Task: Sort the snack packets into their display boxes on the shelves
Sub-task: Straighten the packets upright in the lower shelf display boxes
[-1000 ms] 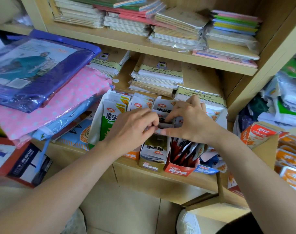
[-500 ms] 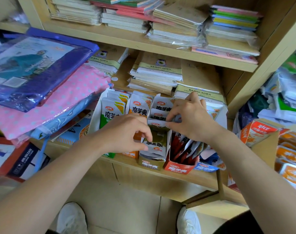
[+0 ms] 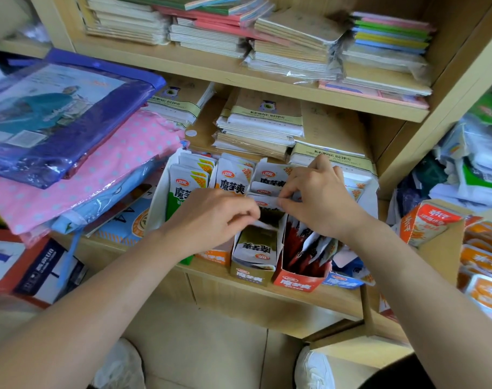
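Several display boxes stand side by side on the lower shelf (image 3: 295,297): a green box (image 3: 180,192), an orange box (image 3: 214,255), an olive box (image 3: 251,272), a red box (image 3: 298,279) and a blue box (image 3: 341,279). My left hand (image 3: 211,217) pinches the top edge of an olive snack packet (image 3: 256,245) in the olive box. My right hand (image 3: 320,200) pinches white-topped packets (image 3: 267,189) standing further back in the same box. Red packets (image 3: 298,248) lean loosely in the red box.
Stacks of notebooks (image 3: 261,124) lie behind the boxes and on the shelf above. Bagged fabric items (image 3: 65,113) pile up at the left. An orange carton (image 3: 432,223) and orange snack packs (image 3: 483,262) sit at the right. White shoes (image 3: 312,369) show below on the floor.
My left hand has moved down and back toward the front olive packet. My right hand has stayed on the rear packets, lifting slightly. The view has shifted a little downward.
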`<state>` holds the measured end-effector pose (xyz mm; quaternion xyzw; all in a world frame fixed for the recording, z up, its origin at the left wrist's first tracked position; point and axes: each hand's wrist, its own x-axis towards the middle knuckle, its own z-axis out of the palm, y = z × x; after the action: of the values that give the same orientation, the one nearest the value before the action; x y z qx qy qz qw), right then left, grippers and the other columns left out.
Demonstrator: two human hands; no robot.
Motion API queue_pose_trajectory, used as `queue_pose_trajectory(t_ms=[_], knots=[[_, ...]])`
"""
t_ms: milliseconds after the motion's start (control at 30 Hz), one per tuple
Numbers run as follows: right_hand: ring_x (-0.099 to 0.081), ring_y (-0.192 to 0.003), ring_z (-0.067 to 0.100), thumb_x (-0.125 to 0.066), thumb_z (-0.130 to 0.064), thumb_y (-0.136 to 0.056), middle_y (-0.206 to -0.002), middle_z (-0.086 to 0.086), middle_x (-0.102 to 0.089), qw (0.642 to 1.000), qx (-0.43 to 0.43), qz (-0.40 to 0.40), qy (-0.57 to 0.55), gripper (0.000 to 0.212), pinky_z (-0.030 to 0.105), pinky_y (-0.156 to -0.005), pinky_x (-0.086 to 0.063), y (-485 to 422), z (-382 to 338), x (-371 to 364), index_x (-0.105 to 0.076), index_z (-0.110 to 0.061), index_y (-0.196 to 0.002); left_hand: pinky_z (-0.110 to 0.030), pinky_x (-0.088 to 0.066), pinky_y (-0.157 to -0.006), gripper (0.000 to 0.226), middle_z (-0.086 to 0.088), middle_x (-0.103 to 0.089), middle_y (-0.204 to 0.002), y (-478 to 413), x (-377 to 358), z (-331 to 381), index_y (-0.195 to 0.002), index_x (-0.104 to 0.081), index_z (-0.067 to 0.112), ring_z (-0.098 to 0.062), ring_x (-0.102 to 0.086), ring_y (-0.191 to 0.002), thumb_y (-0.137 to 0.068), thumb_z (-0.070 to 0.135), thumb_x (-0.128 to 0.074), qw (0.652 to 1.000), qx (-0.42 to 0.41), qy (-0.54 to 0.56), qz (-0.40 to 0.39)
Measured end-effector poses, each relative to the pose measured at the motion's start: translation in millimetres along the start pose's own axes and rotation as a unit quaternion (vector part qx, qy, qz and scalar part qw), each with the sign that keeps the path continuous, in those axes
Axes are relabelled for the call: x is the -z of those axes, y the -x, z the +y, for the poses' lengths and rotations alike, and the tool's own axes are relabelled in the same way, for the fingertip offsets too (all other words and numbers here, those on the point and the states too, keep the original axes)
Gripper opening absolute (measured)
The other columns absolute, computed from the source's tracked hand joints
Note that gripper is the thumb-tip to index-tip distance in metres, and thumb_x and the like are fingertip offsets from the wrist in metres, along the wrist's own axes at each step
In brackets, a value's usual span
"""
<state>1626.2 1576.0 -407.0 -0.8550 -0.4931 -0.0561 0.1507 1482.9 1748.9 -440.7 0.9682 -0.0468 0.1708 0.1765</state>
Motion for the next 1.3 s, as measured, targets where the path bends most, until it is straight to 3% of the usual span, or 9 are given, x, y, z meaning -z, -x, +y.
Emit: queue_pose_trajectory(t_ms=[167,233,367,567,700,867,1067,1167,1300], knots=[[-0.024,-0.095,0.014,-0.068,-0.036,-0.093,-0.091,-0.012,-0.065,1.000,-0.004,-0.004,-0.002,0.016,0.034,-0.083,-0.022,-0.1,-0.6,0.5,-0.077,-0.027,-0.084,-0.017,-0.041,-0.062,0.027,0.024,-0.067,-0.089,0.3,3.6,-2.4,-0.092,-0.075,0.038,0.010,-0.056,-0.076,-0.095,0.015,-0.061,0.998,0.028,0.043,-0.039],[-0.025,-0.095,0.015,-0.068,-0.036,-0.093,-0.090,-0.012,-0.065,1.000,-0.004,-0.004,-0.002,0.016,0.034,-0.083,-0.021,0.7,-1.0,0.8,-0.077,-0.027,-0.083,-0.017,-0.040,-0.065,0.023,0.026,-0.064,-0.104,2.0,7.1,-2.7,-0.107,-0.074,0.044,0.012,-0.054,-0.084,-0.090,0.030,-0.067,0.994,0.035,0.043,-0.095],[-0.025,-0.096,0.015,-0.067,-0.034,-0.093,-0.088,-0.012,-0.064,1.000,-0.008,-0.004,-0.003,0.017,0.033,-0.083,-0.022,-0.4,-1.3,1.2,-0.077,-0.026,-0.082,-0.016,-0.033,-0.066,0.055,0.032,-0.053,-0.118,3.9,12.1,-5.3,-0.127,-0.063,0.047,0.022,-0.044,-0.089,-0.075,0.056,-0.080,0.986,0.038,0.017,-0.161],[-0.028,-0.097,0.017,-0.068,-0.032,-0.092,-0.086,-0.010,-0.064,1.000,-0.014,-0.004,-0.014,0.016,0.040,-0.088,-0.030,-1.0,-2.0,1.2,-0.077,-0.025,-0.080,-0.006,-0.035,-0.064,0.020,0.023,-0.070,-0.096,4.7,7.1,-4.5,-0.103,-0.078,0.035,0.021,-0.049,-0.070,-0.084,0.033,-0.076,0.997,-0.044,-0.004,-0.060],[-0.029,-0.098,0.018,-0.068,-0.032,-0.092,-0.086,-0.010,-0.064,1.000,-0.012,-0.001,-0.012,0.017,0.039,-0.087,-0.029,-0.8,-2.8,1.4,-0.077,-0.025,-0.080,-0.030,-0.049,-0.051,0.011,0.013,-0.066,-0.074,2.5,1.0,-3.6,-0.095,-0.068,0.026,-0.004,-0.053,-0.056,-0.095,0.017,-0.062,0.997,-0.061,-0.005,0.036],[-0.028,-0.096,0.017,-0.068,-0.031,-0.092,-0.085,-0.009,-0.065,1.000,0.002,0.017,-0.015,0.016,0.036,-0.082,-0.024,-0.8,-0.6,-1.3,-0.076,-0.024,-0.080,-0.016,-0.030,-0.049,0.026,0.012,-0.067,-0.093,0.7,-3.6,-8.4,-0.090,-0.072,0.026,-0.006,-0.048,-0.056,-0.093,0.003,-0.060,0.997,-0.072,-0.020,0.023],[-0.052,-0.087,0.026,-0.070,-0.016,-0.090,-0.085,-0.003,-0.058,0.993,0.004,0.093,-0.077,0.013,0.042,-0.074,-0.044,-7.3,8.5,-2.6,-0.076,-0.016,-0.079,-0.023,-0.050,-0.057,0.013,0.015,-0.066,-0.091,-2.5,-5.5,-11.9,-0.096,-0.078,0.025,-0.003,-0.058,-0.078,-0.091,0.017,-0.069,0.997,-0.057,-0.012,0.054],[-0.046,-0.069,0.005,-0.072,-0.013,-0.090,-0.075,-0.007,-0.046,0.983,-0.011,0.153,-0.105,0.008,0.014,-0.064,-0.033,-10.0,7.5,5.8,-0.079,-0.014,-0.088,-0.018,-0.050,-0.057,0.014,0.024,-0.053,-0.074,-3.8,-3.9,-7.9,-0.091,-0.070,0.022,0.006,-0.049,-0.065,-0.085,0.015,-0.079,0.997,-0.037,0.009,0.072],[-0.044,-0.043,0.014,-0.064,-0.016,-0.097,-0.043,-0.009,-0.046,0.968,-0.064,0.153,-0.187,0.016,0.016,-0.046,-0.032,-11.1,8.1,16.2,-0.079,-0.017,-0.089,-0.021,-0.050,-0.058,0.014,0.024,-0.062,-0.082,-3.3,-5.3,-11.0,-0.095,-0.071,0.027,0.007,-0.047,-0.077,-0.084,0.030,-0.079,0.995,-0.011,0.007,0.098]])
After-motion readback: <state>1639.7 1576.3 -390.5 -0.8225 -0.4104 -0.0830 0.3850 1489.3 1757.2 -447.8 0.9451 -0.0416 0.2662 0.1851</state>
